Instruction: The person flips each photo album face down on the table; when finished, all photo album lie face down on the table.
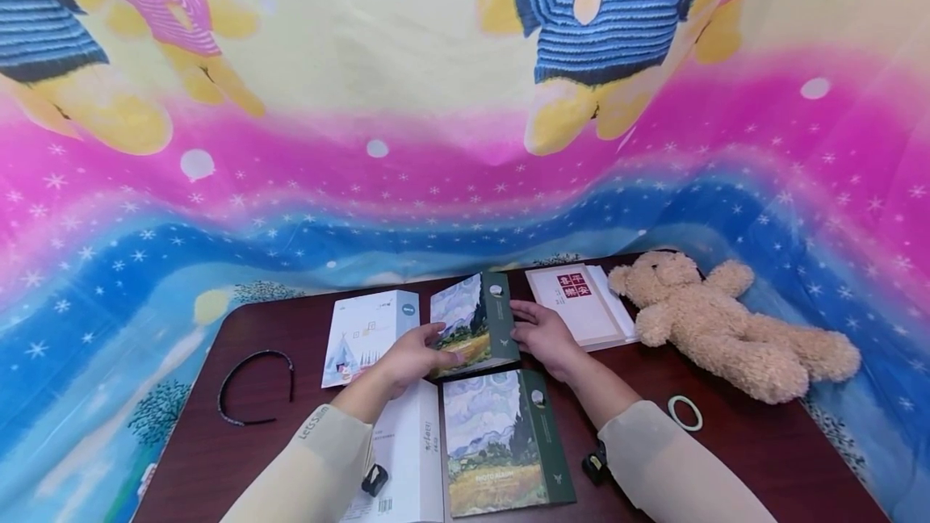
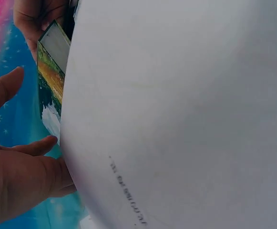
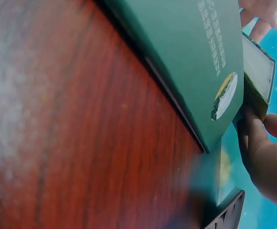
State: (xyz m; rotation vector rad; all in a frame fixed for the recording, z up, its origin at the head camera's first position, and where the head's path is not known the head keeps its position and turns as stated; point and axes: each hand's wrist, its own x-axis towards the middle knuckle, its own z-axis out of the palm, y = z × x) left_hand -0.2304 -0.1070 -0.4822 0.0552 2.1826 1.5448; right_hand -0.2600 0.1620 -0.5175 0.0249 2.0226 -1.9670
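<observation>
A photo album (image 1: 465, 317) with a painted landscape cover and dark green spine sits tilted between the hands at the back middle of the table. My right hand (image 1: 548, 341) grips its spine side; the right wrist view shows thumb and fingers at the end of this album (image 3: 260, 71). Over its left side is my left hand (image 1: 414, 357), thumb and fingers spread apart, fingertips close to the cover. A matching photo album (image 1: 497, 442) lies flat nearer me. To its left, partly under my left forearm, is a white book (image 1: 410, 450), which fills most of the left wrist view.
Behind my left hand lies a white book with a tent picture (image 1: 370, 329). At back right are a book with red characters (image 1: 577, 305) and a teddy bear (image 1: 726, 321). A pale green bangle (image 1: 685, 413) lies right, a black headband (image 1: 256, 387) left. Printed cloth (image 1: 407, 240) hangs behind.
</observation>
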